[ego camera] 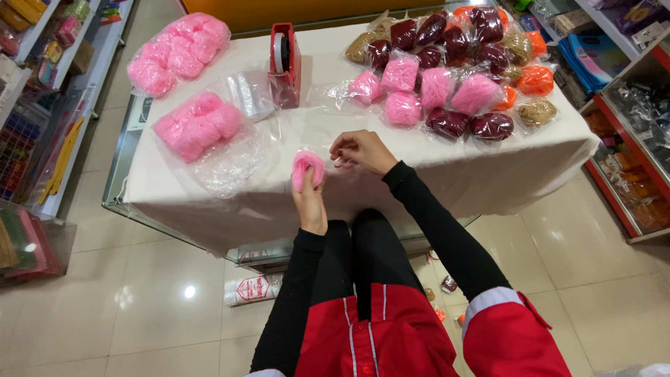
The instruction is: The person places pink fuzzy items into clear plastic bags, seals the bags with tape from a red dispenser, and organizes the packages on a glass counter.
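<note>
**Pink yarn in hand at the shop surface**

Shop floor tiles and shelves surround a white-covered surface (pixel 209 202). Nearest, the left hand (pixel 310 199) has its grip closed around a small pink yarn ball (pixel 307 167), held at the near edge. Just beside it, the right hand (pixel 359 150) pinches a clear plastic bag (pixel 340 162), fingertips together. Farther back lie loose pink yarn bundles (pixel 199 122), a red tape dispenser (pixel 285 63), and bagged pink, maroon and orange yarn (pixel 453 77).
</note>
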